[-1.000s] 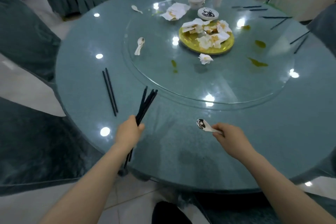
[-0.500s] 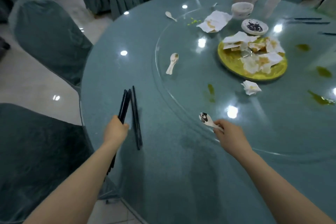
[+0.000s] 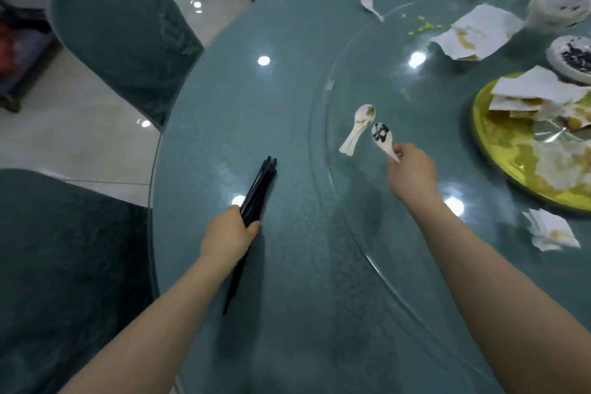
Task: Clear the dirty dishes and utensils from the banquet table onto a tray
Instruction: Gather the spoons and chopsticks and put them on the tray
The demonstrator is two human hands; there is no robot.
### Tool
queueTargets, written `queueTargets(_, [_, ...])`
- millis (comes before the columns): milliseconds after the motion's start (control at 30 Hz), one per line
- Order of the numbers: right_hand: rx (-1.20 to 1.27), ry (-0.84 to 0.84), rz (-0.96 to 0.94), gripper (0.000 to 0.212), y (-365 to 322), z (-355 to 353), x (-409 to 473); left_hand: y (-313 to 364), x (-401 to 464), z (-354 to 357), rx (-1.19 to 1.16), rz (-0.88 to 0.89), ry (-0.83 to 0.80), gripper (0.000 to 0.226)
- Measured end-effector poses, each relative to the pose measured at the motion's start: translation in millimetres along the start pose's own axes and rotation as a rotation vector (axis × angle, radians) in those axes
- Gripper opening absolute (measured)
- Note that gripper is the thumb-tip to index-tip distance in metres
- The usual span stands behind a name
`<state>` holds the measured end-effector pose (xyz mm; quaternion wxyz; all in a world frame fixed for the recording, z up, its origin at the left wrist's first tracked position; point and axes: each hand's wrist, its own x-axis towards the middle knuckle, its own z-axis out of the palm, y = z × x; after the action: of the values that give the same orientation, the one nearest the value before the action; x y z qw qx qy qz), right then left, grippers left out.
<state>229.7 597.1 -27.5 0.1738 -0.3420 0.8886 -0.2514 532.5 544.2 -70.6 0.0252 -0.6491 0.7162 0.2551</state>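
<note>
Room: banquet hall with a pale tiled floor and a covered chair [image 3: 118,25] drawn up to the round table [image 3: 287,89], whose top is glossy blue-green.
Turntable: glass disc [image 3: 367,233] set on the table — it carries most of the mess.
Left hand [image 3: 228,235]: closed around a bundle of black chopsticks [image 3: 260,189]; their tips point up and away over the table, their tails run back under the wrist.
Right hand [image 3: 412,169]: pinching the handle of a white spoon [image 3: 382,137], its bowl smeared dark, held over the disc.
Second spoon [image 3: 358,129]: lying on the glass just left of the held one — close, whether touching I cannot tell.
Far right: yellow plate [image 3: 499,163] with soiled napkins, a crumpled napkin [image 3: 548,230] near it.
</note>
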Motion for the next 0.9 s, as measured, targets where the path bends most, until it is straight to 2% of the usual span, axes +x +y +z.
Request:
queueTargets(133, [-0.021,-0.011,0.005,0.023,-24.7,12.7,41.7,4.0,7.7,-2.7,0.063,-0.016,-0.002,0.023])
queueTargets(267, [-0.040,-0.018,0.050,0.019,-42.2,32.4,68.1,3.4,13.1,-0.4,0.116,-0.001,0.032,0.023])
queueTargets(367, [-0.076,0.015,0.057,0.045,-51.6,46.4,72.9,0.8,13.6,0.2,0.169,0.020,0.025,0.034])
queueTargets(433, [-0.117,0.021,0.052,0.053,-55.5,54.1,71.2,-1.2,14.2,0.0,0.188,0.042,0.008,0.035])
queueTargets(500, [-0.197,0.002,0.013,0.049,-58.2,59.6,67.3,-2.3,15.4,-0.4,0.186,0.054,-0.013,0.032])
queueTargets(633, [-0.319,-0.040,-0.027,0.027,-59.0,61.0,62.3,-1.7,19.6,-5.9,0.169,0.062,-0.065,0.028])
queueTargets(900, [-0.451,-0.065,-0.148,0.022,-43.3,52.2,45.6,-2.2,12.5,-17.2,0.236,0.119,-0.088,0.026])
